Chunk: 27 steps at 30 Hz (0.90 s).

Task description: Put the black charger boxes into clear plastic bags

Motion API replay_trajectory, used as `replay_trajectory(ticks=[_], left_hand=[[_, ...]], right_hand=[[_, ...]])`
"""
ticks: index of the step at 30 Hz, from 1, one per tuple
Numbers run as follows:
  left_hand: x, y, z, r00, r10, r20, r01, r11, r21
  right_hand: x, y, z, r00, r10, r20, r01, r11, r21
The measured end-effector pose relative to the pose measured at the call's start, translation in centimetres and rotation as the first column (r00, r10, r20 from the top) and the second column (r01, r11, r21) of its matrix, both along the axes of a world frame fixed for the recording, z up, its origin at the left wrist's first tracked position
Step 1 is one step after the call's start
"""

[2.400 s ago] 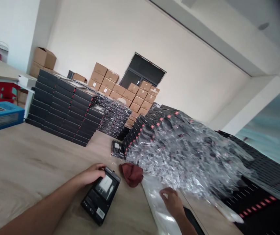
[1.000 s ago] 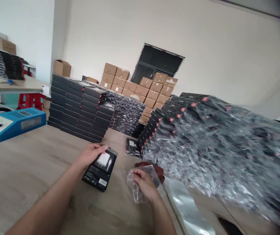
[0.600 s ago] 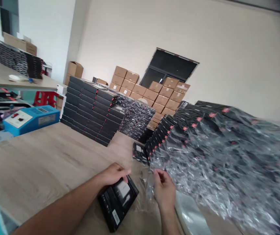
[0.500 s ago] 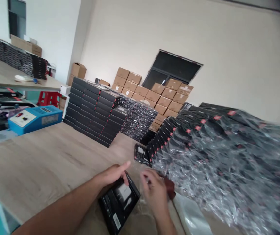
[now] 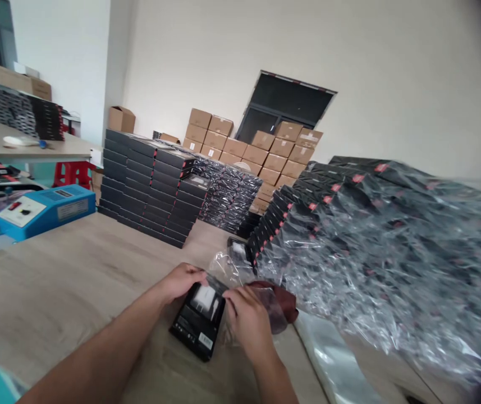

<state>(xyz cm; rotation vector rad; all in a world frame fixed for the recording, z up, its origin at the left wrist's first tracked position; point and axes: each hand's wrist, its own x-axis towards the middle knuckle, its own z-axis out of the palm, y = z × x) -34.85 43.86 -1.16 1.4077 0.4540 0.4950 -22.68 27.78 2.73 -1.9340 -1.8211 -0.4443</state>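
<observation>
A flat black box (image 5: pixel 198 325) with a white charger and cable pictured on its face and a barcode label lies tilted in front of me. My left hand (image 5: pixel 182 282) grips its upper left edge, thumb on top. At the box's upper right edge, the fingers of my right hand (image 5: pixel 246 314) pinch a clear plastic bag (image 5: pixel 228 270), whose loose film spreads above and beside the box. How far the box sits inside the film I cannot tell. Just beyond my right hand is a dark red, rounded object (image 5: pixel 284 303), partly behind film.
Film-wrapped black boxes (image 5: pixel 370 252) are piled along the right. A stack of black boxes (image 5: pixel 143 188) stands at the back left, beside a blue machine (image 5: pixel 49 207). Clear plastic sleeves (image 5: pixel 335 359) lie at the lower right. Cardboard cartons (image 5: pixel 244 151) rise behind.
My right hand has come left to the box's edge, and the clear film now shows spread above it. The box has turned more upright in view. My left hand has closed on its edge.
</observation>
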Motion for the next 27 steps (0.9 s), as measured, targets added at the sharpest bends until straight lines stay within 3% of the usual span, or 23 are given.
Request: replay_trajectory(ticks=[2,5,9,13,17,22,24,25,27], left_hand=[[-0.1,-0.1,0.0,0.999,0.003,-0.048,-0.004,1.000,-0.003],[-0.2,-0.4,0.0,0.992,-0.082,-0.100,0.082,0.997,-0.003],[-0.2,-0.8,0.2,0.993,-0.095,-0.072,0.099,0.994,0.049],[-0.2,-0.8,0.5,0.995,-0.077,-0.066,0.079,0.996,0.030],[-0.3,-1.0,0.6,0.991,-0.098,-0.090,0.098,0.995,0.001],[-0.4,-0.9,0.7,0.981,-0.059,-0.185,0.056,0.998,-0.020],[-0.3,-0.7,0.8,0.975,-0.054,-0.214,0.032,0.994,-0.105],[-0.3,-0.6,0.9,0.974,-0.061,-0.219,0.026,0.987,-0.156],[-0.2,-0.5,1.0,0.972,-0.083,-0.221,0.030,0.971,-0.236]], right_hand=[[0.5,-0.1,-0.2,0.998,-0.058,-0.004,0.058,0.998,0.018],[0.8,-0.1,-0.5,0.995,-0.101,-0.009,0.101,0.995,0.000],[0.6,-0.1,-0.7,0.989,-0.110,-0.098,0.106,0.993,-0.054],[0.3,0.0,-0.8,0.970,-0.071,-0.232,0.058,0.996,-0.063],[0.2,0.1,-1.0,0.970,-0.015,-0.241,0.002,0.998,-0.056],[0.0,0.4,-0.8,0.950,0.041,-0.309,-0.024,0.998,0.059],[0.1,0.1,0.0,0.872,0.078,-0.483,0.000,0.987,0.160],[0.4,-0.3,0.6,0.785,0.112,-0.609,0.032,0.975,0.221],[1.1,-1.3,1.9,0.501,0.221,-0.837,0.126,0.938,0.323]])
